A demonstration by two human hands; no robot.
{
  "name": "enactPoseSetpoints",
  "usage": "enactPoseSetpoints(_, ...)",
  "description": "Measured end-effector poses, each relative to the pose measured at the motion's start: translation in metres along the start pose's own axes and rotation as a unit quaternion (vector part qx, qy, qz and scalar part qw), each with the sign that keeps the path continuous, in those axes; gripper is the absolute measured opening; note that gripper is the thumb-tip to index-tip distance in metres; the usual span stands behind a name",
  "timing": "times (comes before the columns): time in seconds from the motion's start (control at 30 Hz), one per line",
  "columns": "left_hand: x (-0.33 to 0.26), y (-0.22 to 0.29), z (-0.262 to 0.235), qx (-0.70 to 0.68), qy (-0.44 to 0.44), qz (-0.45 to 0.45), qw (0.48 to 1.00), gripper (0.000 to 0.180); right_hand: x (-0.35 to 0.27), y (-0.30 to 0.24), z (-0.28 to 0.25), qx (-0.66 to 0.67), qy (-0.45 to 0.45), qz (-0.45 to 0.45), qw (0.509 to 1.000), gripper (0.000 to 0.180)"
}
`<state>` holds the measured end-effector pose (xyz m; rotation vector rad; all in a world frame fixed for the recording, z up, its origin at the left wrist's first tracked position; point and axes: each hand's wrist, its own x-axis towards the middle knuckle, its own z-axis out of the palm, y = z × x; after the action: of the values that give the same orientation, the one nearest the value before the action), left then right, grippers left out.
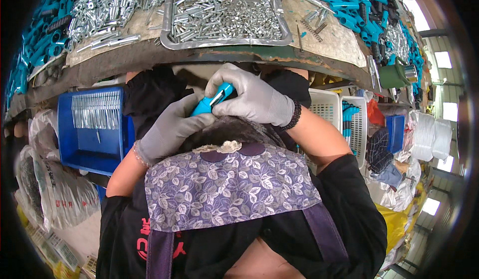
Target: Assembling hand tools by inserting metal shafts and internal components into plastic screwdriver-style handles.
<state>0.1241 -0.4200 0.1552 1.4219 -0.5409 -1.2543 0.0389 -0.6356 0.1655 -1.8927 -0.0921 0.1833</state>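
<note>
"Where was the teal plastic part (pixel 202 108)?"

"Just off the middle, toward 11 o'clock, held tilted above the person's lap."

"And the grip?"

"Both hands were closed on it. The left hand (pixel 174 127) pinched its lower end, and the right hand (pixel 252 97) curled over the upper end, hiding some of it."

"How far along was it?"

"A silver metal strip (pixel 218 98) lay along its side, so I judged plastic and metal at least partly together. Whether they were fixed, I couldn't tell. The part was in hand, not set down. Plenty was left loose: the metal tray (pixel 227 43) at 12 o'clock was full of small pins and fittings, silver tubes (pixel 115 9) were heaped at 10 to 11, and teal parts (pixel 349 12) were piled between 1 and 2."

"Counts?"

"Two gloved hands, one part between them, one tray. Two white baskets, the nearer one (pixel 324 102) and the farther one (pixel 361 127), stood near 3 o'clock; the farther held several teal-and-black pieces (pixel 349 114). One blue bin (pixel 92 149) sat at 9, with a row of silver rods (pixel 97 110), well over ten. The heaps were too tangled to count."
</note>
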Motion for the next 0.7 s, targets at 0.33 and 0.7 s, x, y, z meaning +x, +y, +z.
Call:
enactPoseSetpoints(0.33,0.012,0.008,0.006,-0.037,-0.027,-0.028,0.999,0.05,-0.011,0.009,-0.02,-0.084,0.012,-0.088,0.993,0.044)
enactPoseSetpoints(0.7,0.012,0.017,0.01,-0.024,-0.012,-0.058,0.998,0.045,-0.004,0.069,-0.293,-0.621,0.422,0.257,0.609,0.032)
